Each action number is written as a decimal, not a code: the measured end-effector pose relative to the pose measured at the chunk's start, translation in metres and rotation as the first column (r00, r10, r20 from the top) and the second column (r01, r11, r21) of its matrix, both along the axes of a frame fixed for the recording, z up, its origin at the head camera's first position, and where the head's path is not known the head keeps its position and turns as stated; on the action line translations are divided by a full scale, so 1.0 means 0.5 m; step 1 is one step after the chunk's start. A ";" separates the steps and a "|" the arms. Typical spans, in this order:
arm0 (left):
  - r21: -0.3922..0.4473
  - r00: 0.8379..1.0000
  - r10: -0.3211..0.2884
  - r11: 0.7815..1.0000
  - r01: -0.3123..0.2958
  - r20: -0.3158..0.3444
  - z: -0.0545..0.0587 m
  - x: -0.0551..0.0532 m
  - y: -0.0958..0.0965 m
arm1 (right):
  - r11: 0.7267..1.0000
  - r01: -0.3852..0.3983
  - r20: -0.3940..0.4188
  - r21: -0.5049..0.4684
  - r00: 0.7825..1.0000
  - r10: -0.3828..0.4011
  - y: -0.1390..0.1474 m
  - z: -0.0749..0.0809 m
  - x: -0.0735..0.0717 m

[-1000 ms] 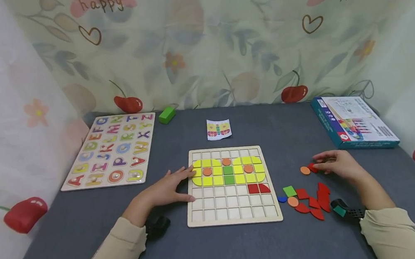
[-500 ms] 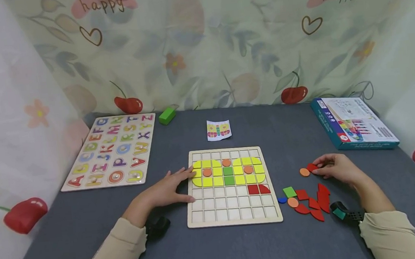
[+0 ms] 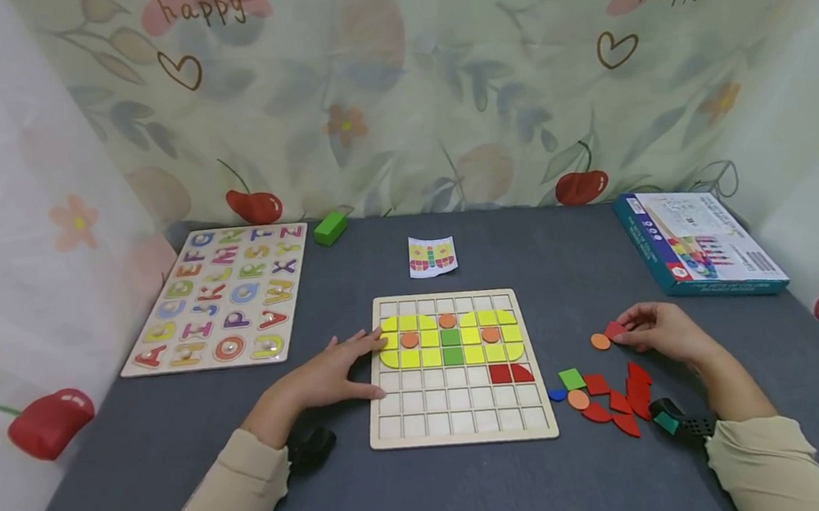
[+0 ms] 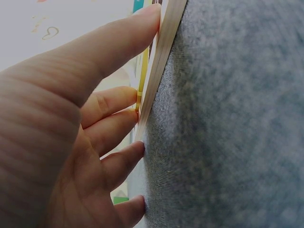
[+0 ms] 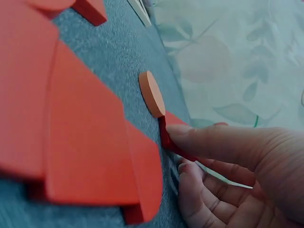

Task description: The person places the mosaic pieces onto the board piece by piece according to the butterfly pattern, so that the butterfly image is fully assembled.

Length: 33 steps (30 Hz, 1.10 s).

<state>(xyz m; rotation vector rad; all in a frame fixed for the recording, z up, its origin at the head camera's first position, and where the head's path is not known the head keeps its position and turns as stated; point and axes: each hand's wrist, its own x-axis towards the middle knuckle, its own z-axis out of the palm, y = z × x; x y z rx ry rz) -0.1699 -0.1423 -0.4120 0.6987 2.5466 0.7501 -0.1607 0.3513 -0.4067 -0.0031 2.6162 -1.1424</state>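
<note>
A wooden grid board (image 3: 437, 434) lies mid-table with yellow, green, orange and red tiles set in its cells. My left hand (image 3: 328, 372) rests at the board's left edge, fingers spread; in the left wrist view the thumb and fingertips touch the wooden rim (image 4: 164, 52). Off to the right, my right hand (image 3: 661, 334) pinches a small red tile (image 3: 614, 329) between thumb and fingers, low over the tabletop. Against that tile sits an orange disc (image 5: 152, 93). Nearer the person is a loose group of red tiles (image 3: 639, 390), with a green square (image 3: 571, 378) and another orange disc (image 3: 577, 399).
Behind the board lies a picture card (image 3: 432, 257) of a butterfly pattern. An alphabet board (image 3: 217, 299) is at the left, with a green block (image 3: 330, 228) beside it. A flat box (image 3: 704, 239) lies back right. A blue piece (image 3: 557, 395) is by the board's right edge.
My right hand has closed its fingers on the red tile and shifted slightly left, nudging the orange disc with it. The left hand stays in place on the board.
</note>
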 end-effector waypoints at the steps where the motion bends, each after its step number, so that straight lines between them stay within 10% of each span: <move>1: 0.000 1.000 0.000 1.000 0.000 0.001 0.000 0.000 0.000 | 1.000 -0.001 -0.006 -0.007 1.000 0.001 0.000 0.000 -0.001; 33: 0.003 1.000 -0.003 1.000 0.003 0.007 0.000 0.000 0.000 | 0.973 -0.170 -0.080 -0.154 0.984 0.159 -0.232 0.026 -0.052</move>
